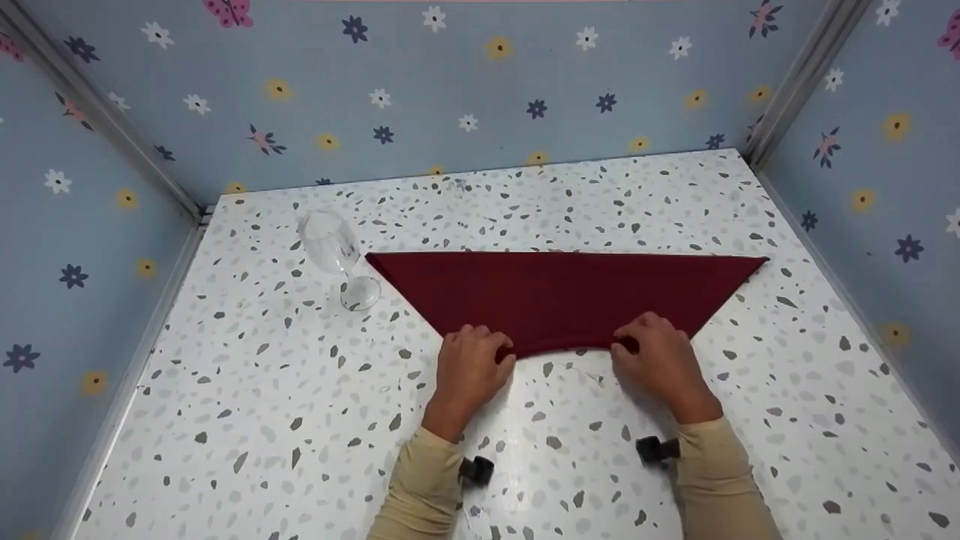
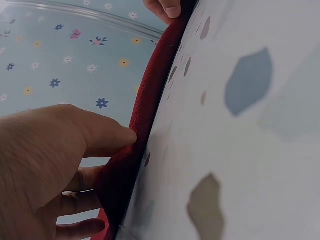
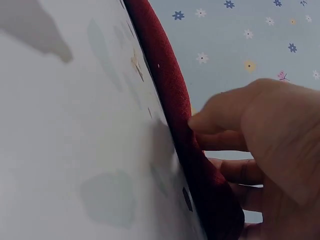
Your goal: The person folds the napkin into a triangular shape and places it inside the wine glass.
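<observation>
A dark red cloth napkin [image 1: 562, 296], folded into a trapezoid with its long side away from me, lies on the speckled table. My left hand [image 1: 472, 371] pinches the left end of its short near edge, and my right hand [image 1: 661, 366] pinches the right end. Between the two hands that edge bows slightly. In the left wrist view the thumb [image 2: 117, 140] presses on the napkin's rolled-looking edge [image 2: 152, 85], the fingers behind it. The right wrist view shows the same hold, thumb and fingers on the cloth [image 3: 167, 75].
A clear stemmed glass [image 1: 330, 244] lies on its side left of the napkin, its foot close to the cloth's left slanted side. Flower-patterned panels [image 1: 465, 82] stand along the table's back, left and right. Black wrist-camera mounts [image 1: 477, 471] stick out from both sleeves.
</observation>
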`<state>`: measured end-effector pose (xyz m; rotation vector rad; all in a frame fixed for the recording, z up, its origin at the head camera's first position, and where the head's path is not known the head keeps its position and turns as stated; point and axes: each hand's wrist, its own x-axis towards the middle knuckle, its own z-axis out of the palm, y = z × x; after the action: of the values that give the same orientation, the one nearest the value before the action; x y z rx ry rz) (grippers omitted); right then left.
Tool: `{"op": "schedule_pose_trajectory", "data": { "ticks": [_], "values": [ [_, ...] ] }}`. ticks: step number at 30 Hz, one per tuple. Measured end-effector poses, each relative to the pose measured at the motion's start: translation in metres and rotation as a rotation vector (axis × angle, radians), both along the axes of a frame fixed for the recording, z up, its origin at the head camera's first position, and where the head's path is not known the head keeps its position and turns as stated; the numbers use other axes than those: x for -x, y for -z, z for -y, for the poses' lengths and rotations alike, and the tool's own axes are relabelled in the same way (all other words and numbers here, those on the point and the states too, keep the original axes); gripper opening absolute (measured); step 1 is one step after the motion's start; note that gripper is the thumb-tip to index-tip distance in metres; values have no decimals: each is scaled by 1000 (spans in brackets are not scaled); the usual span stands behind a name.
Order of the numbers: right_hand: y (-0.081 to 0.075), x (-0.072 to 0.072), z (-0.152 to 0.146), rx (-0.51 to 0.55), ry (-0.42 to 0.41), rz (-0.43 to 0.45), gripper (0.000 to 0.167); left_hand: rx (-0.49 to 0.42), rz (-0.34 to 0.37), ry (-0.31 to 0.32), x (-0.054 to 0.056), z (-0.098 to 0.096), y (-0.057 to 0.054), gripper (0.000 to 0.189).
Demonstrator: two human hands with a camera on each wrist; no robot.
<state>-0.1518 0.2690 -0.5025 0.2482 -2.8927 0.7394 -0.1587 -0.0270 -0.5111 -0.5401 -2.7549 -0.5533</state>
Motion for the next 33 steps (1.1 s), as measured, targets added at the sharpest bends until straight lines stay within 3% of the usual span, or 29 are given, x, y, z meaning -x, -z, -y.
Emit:
{"op": "schedule_pose_trajectory", "data": {
  "ticks": [15,33],
  "values": [
    [1,0,2,-8,0,4,20,21,-24,-15,0,-1,2,13],
    [0,1,3,-6,-3,-38,16,32,5,-20,-1,-1,-1,12]
  ]
}}
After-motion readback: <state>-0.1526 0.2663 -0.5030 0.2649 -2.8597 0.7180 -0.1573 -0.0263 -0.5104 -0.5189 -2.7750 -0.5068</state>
